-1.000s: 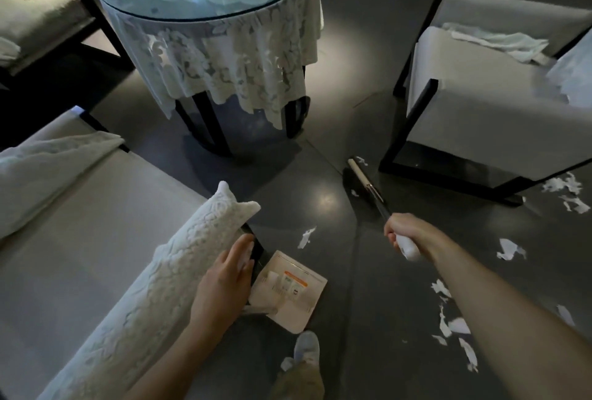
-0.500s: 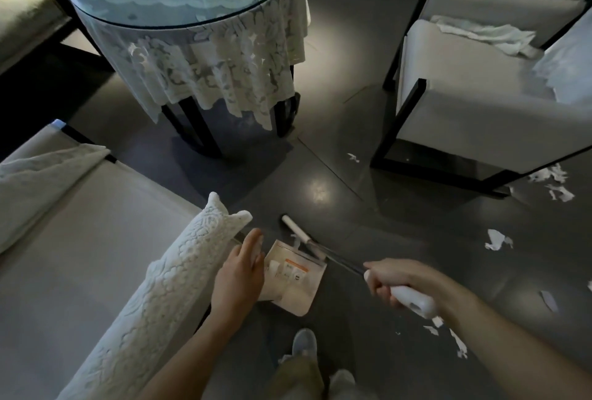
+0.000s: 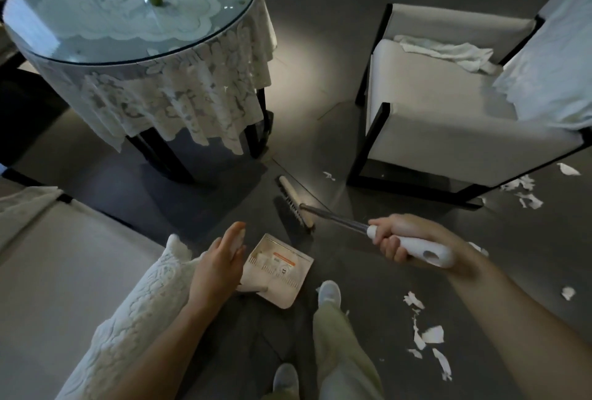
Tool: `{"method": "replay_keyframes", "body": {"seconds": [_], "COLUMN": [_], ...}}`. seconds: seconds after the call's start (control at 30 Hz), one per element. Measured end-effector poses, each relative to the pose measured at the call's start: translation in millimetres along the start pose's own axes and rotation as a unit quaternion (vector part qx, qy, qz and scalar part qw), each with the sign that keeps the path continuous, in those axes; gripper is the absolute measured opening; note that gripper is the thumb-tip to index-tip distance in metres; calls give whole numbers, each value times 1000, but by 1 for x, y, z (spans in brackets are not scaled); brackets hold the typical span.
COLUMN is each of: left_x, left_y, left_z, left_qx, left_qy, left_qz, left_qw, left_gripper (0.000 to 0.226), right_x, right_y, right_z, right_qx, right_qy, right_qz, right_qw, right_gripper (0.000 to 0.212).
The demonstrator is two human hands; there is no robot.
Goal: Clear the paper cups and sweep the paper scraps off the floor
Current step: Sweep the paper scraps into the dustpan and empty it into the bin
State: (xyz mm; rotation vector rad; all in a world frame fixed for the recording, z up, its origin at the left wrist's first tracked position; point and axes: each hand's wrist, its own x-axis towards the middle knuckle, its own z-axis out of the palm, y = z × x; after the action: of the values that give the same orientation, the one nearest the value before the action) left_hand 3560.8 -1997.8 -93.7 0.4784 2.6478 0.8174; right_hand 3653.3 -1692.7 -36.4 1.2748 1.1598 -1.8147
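Your right hand [image 3: 407,239] is clenched round the white grip of the broom [image 3: 297,206]. Its brush head lies just beyond the dustpan [image 3: 278,271], with its long axis pointing away from the pan's mouth. Your left hand [image 3: 221,265] sits over the dustpan's handle on the pan's left, and I cannot tell whether it grips. Most paper scraps [image 3: 427,335] lie well right of the dustpan, on your right hand's side. The brush probably needs to go to their far side and sweep back toward the pan.
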Motion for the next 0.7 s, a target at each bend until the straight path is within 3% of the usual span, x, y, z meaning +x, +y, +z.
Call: {"method": "replay_keyframes", "body": {"seconds": [0.13, 0.27, 0.33, 0.5, 0.6, 0.7], "left_x": [59, 114, 139, 195, 208, 209], "left_y": [19, 41, 52, 67, 74, 83], "left_z": [10, 18, 24, 31, 32, 37], "left_qx": [1, 2, 14, 26, 18, 19], "left_qy": [25, 7, 11, 17, 15, 13], "left_qz": [-8, 12, 26, 48, 28, 42], "left_qw": [1000, 1000, 1000, 998, 999, 999], "left_gripper": [44, 44, 44, 45, 43, 43], "right_x": [26, 58, 79, 129, 131, 122], "right_y": [-66, -134, -157, -172, -162, -136], "right_z": [-20, -47, -62, -93, -96, -85], "right_qx": [12, -56, -83, -96, -52, -89], "right_qy": [46, 83, 100, 113, 83, 89], "right_qz": [-56, -73, -77, -50, 6, 31], "right_qw": [997, 992, 988, 988, 995, 992], "right_gripper": [55, 25, 20, 56, 53, 65]}}
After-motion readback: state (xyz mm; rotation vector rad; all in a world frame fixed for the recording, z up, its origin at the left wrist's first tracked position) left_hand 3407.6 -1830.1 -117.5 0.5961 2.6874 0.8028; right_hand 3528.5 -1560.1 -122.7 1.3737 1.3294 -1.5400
